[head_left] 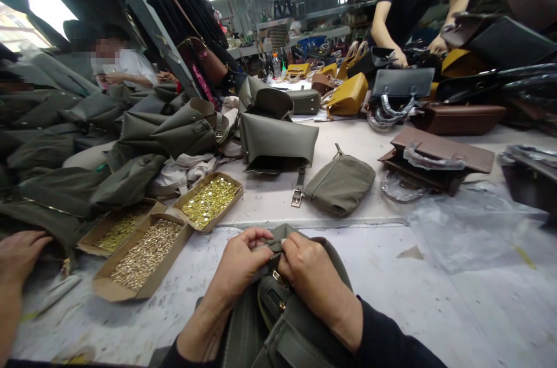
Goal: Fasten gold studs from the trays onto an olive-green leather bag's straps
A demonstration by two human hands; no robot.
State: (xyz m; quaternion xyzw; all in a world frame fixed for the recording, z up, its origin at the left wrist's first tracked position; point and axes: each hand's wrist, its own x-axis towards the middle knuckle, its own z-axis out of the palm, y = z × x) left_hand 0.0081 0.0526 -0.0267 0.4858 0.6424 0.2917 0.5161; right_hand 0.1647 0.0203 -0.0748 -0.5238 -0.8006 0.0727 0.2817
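A dark olive bag (300,316) with a zipper and gold-coloured fittings lies before me at the table's near edge. My left hand (243,260) pinches a strap or flap at the top of this bag. Close beside it, my right hand (307,269) has its fingers closed on the same piece. What lies between the fingertips is mostly hidden. To the left stand an open cardboard box of copper-coloured small metal parts (150,255) and a box of gold-coloured ones (211,199).
An olive pouch (342,182) and a grey-green bag body (281,141) lie beyond my hands. Piled olive bags (87,153) fill the left, where another person's hand (24,252) reaches in. Brown bag (439,156) and clear plastic (470,228) lie right. A co-worker (418,2) handles bags opposite.
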